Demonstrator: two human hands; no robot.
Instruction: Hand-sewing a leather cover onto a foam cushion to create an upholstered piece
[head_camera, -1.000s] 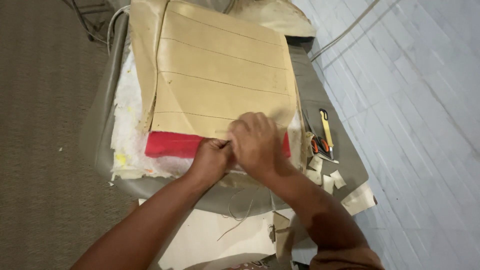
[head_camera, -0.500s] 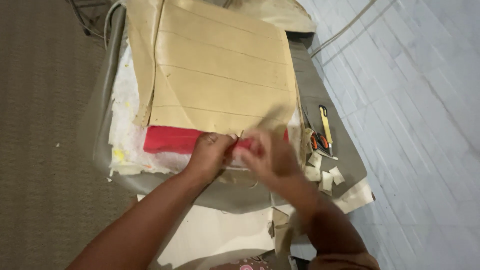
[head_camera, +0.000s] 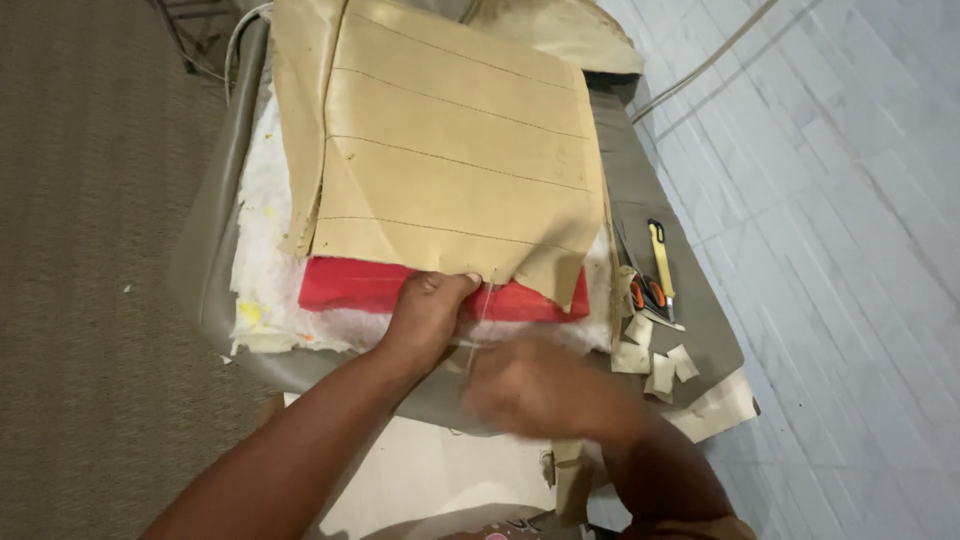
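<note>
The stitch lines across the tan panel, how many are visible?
4 on the tan panel: one near the far edge, two across the middle, one just above the left hand. More may be hidden under the near edge.
</note>
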